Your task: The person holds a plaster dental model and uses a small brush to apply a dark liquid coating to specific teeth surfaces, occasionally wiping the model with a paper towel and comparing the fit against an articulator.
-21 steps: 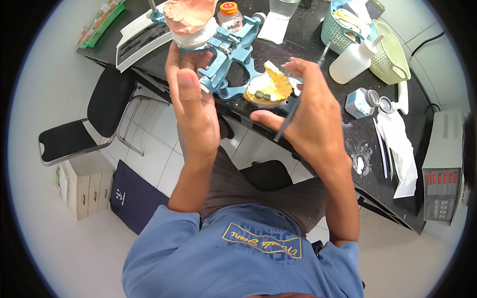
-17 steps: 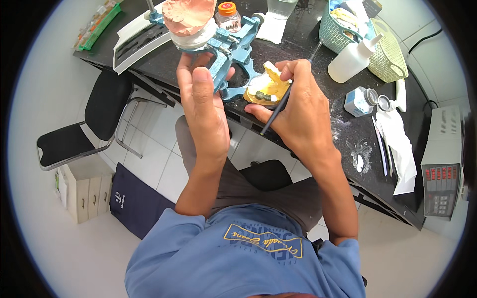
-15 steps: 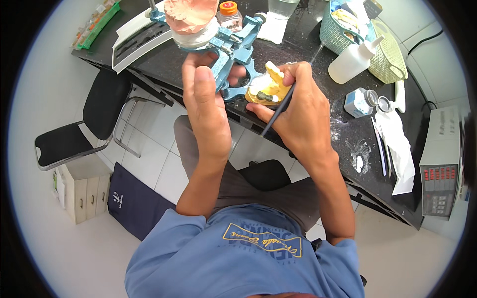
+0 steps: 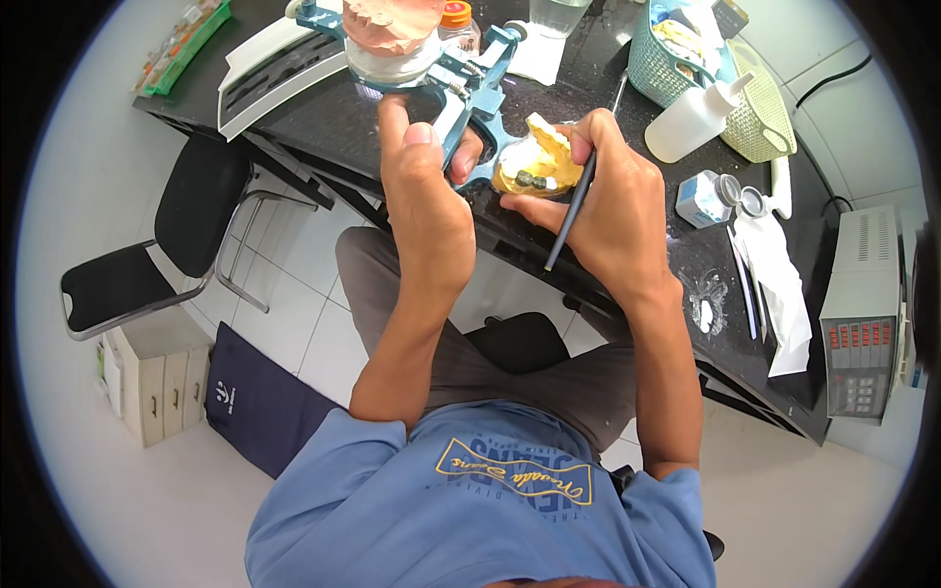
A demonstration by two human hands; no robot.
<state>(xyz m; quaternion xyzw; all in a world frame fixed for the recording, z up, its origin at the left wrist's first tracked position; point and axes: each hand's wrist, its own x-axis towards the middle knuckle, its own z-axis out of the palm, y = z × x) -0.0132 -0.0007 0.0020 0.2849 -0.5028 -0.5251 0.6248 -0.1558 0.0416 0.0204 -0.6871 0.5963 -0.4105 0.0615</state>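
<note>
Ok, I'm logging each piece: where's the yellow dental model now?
In the head view, the yellow dental model is above centre, between the left hand and right hand, at the lower right of the blue frame.

Left hand (image 4: pixel 429 211) nearer the yellow cast (image 4: pixel 557 162)

— Camera mounting?
— Head-worn, left of a fisheye pair, facing steeply down past the blue shirt (image 4: pixel 470 534).
— Distance and coverage?
— Left hand (image 4: pixel 428 216) and right hand (image 4: pixel 622 211) at near range, over the front edge of the black table (image 4: pixel 588 83).
</note>
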